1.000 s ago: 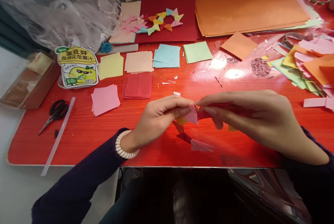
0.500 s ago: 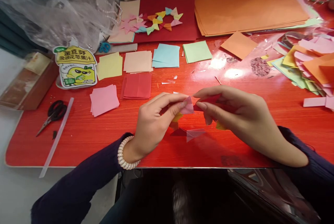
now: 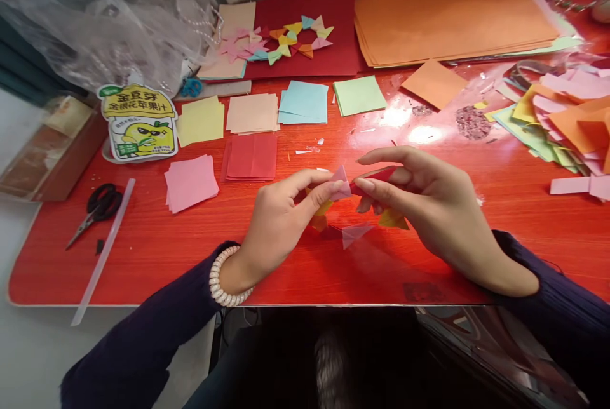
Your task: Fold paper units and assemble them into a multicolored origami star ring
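Between thumb and fingers, my left hand point(image 3: 286, 225) pinches a pink folded paper piece point(image 3: 341, 183). My right hand point(image 3: 419, 206) is closed on a red folded paper piece point(image 3: 381, 174), whose tip meets the pink piece. More folded pieces hang below in a curve: an orange one point(image 3: 319, 223) under my left fingers, a pale pink one point(image 3: 356, 234) at the bottom and a yellow one point(image 3: 393, 219) below my right hand. The fingers hide parts of this chain, so I cannot see every joint.
Stacks of pink point(image 3: 191, 183), red point(image 3: 250, 157), yellow point(image 3: 201, 120) and blue paper squares point(image 3: 304, 102) lie beyond my hands. Black scissors point(image 3: 102, 204) and a pale strip point(image 3: 103, 250) are at the left. Loose coloured paper point(image 3: 572, 117) is heaped at the right.
My right hand has shifted slightly left, its index finger lifting off the red piece. The pink piece has tilted upward, and more of the yellow piece shows.
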### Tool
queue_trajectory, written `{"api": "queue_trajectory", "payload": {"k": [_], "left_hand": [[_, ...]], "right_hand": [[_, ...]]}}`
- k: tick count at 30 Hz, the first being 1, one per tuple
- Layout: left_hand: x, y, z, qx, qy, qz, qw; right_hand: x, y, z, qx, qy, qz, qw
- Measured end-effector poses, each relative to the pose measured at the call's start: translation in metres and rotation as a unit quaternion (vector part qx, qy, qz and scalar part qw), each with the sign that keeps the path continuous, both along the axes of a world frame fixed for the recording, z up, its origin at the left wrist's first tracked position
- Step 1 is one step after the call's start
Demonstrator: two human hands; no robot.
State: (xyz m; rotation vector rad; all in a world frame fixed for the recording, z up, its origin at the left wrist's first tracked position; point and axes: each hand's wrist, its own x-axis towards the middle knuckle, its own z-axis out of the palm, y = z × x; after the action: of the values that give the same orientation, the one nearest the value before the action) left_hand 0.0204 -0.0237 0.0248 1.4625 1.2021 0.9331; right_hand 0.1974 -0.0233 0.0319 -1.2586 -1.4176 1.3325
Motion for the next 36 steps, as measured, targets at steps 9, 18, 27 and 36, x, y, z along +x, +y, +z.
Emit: {"api": "queue_trajectory", "payload": {"k": [9,18,27,36], "left_hand": [[-0.0004,-0.0002,0.0038,-0.001,0.021,0.008,1.0],[-0.0014,-0.0017,0.001,-0.015,0.059,-0.014,0.998],[-0.0025,0.0,-0.0015,-0.019,0.063,-0.028,0.997],[0.0008,0.0028,-0.0033,-0.003,-0.004,-0.004,1.0]], "right_hand": [[0.0049,0.0026,0.0035,0.013,-0.07,0.042,0.997],[0.0018,0.0014,0.0001,0.014,-0.072,0.043,0.996],[0.0014,0.0005,-0.0005,0.019,-0.074,0.043,0.996],[0.0052,0.0017,-0.0015,0.029,-0.082,0.02,0.996]]}}
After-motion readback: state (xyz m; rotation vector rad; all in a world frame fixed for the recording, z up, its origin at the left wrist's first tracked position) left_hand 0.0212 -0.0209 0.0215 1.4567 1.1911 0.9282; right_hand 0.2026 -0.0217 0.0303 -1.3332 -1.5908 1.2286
